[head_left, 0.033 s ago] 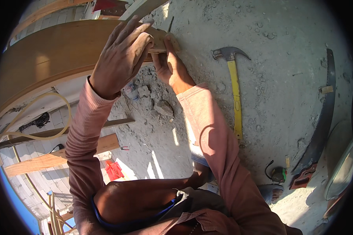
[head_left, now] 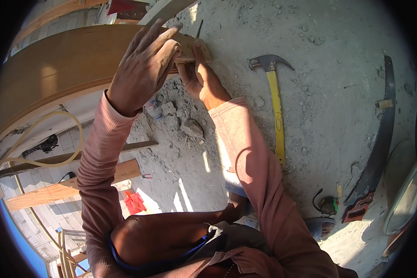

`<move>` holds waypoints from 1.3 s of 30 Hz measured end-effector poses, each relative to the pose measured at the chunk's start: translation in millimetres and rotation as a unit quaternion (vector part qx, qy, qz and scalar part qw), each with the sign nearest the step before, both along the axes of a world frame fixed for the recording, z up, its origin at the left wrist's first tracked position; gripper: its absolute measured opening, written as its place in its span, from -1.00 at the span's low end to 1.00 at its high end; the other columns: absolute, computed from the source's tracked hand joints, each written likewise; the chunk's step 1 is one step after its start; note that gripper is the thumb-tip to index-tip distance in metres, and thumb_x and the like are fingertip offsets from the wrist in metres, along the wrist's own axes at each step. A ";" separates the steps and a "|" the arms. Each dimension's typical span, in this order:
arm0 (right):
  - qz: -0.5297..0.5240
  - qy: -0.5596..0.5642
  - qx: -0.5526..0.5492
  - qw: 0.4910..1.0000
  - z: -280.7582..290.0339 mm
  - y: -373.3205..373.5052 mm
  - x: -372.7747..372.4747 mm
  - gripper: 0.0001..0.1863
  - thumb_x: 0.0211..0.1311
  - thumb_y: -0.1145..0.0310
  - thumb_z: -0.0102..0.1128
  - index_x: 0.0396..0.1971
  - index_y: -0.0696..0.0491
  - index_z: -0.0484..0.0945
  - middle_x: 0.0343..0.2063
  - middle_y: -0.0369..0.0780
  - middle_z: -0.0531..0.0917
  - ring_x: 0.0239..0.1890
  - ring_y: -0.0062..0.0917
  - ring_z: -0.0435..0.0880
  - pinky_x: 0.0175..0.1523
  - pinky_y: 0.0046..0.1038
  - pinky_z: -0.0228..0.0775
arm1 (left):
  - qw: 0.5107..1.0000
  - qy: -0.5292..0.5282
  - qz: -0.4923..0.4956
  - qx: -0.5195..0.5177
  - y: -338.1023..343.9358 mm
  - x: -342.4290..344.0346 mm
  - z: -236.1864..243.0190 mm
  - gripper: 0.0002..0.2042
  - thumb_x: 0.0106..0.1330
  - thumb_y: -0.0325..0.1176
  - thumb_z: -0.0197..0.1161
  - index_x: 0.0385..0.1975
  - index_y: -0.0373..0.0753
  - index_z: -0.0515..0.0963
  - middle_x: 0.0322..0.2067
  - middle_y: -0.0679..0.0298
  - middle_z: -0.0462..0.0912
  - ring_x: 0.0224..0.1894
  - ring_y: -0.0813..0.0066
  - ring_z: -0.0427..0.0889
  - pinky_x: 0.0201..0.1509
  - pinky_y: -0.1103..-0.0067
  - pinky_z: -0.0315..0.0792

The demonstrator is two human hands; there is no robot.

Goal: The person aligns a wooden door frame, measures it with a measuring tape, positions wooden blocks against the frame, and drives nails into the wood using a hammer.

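Note:
At the upper left lies a long brown wooden panel point(head_left: 78, 55), with a small pale wooden block point(head_left: 187, 48) at its right end. My right hand point(head_left: 205, 83) grips this block, one finger along its end and the others beneath. My left hand point(head_left: 146, 69) is over the panel's end beside the block, back of the hand up and fingers stretched apart, with one digit bent. It holds nothing that I can see; whether its palm touches the wood is hidden. A thin nail-like rod point(head_left: 199, 28) shows just beyond the block.
On the dusty concrete floor to the right lie a yellow-handled claw hammer point(head_left: 275, 102), a handsaw point(head_left: 380, 139), a tape measure point(head_left: 329, 205) and a loose nail point(head_left: 350, 86). Rubble point(head_left: 191, 128) sits below my hands. Boards point(head_left: 74, 187), a looped hose point(head_left: 81, 134) and a red bag point(head_left: 134, 202) are at left.
Both hands keep their places on the wood. The floor and its tools sit very slightly further left and up in the picture.

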State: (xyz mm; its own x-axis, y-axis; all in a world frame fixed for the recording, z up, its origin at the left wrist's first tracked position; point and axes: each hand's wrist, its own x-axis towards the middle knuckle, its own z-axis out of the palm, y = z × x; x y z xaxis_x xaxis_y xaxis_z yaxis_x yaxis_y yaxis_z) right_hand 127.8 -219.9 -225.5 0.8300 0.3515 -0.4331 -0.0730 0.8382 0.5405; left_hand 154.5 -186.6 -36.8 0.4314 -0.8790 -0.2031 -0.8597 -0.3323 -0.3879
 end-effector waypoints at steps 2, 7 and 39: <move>0.104 -0.138 -0.149 0.974 -19.9 5.3 2.7 -0.38 0.34 -0.24 0.24 -0.10 0.11 0.53 -0.44 -0.24 0.69 -0.46 -0.60 0.73 -0.36 -0.59 0.73 | 1.000 -0.007 -0.003 0.015 10.5 6.7 -11.3 -0.78 0.52 -0.34 0.13 0.02 -0.28 0.55 0.21 0.18 0.58 0.40 0.01 0.40 0.41 0.24 0.38; 0.307 -0.204 -0.364 0.855 -21.3 -57.1 -13.2 -0.38 0.46 -0.22 0.10 -0.21 0.16 0.53 -0.54 -0.20 0.64 -0.56 -0.50 0.69 -0.51 -0.50 0.59 | 0.999 -0.005 0.016 0.046 40.0 25.9 -13.7 -0.78 0.38 -0.58 0.12 -0.01 -0.29 0.43 0.12 0.12 0.61 0.40 -0.09 0.38 0.20 0.20 0.53; 0.108 -0.369 -0.888 0.251 -68.8 -63.4 23.4 0.05 0.02 0.15 0.58 0.49 0.04 0.16 0.40 -0.03 0.38 0.46 -0.12 0.30 0.52 -0.18 0.21 | 0.997 0.022 0.040 0.068 19.1 4.4 0.1 -0.81 0.43 -0.41 0.20 -0.08 -0.37 0.60 0.07 0.13 0.70 0.32 0.14 0.53 0.26 0.38 0.55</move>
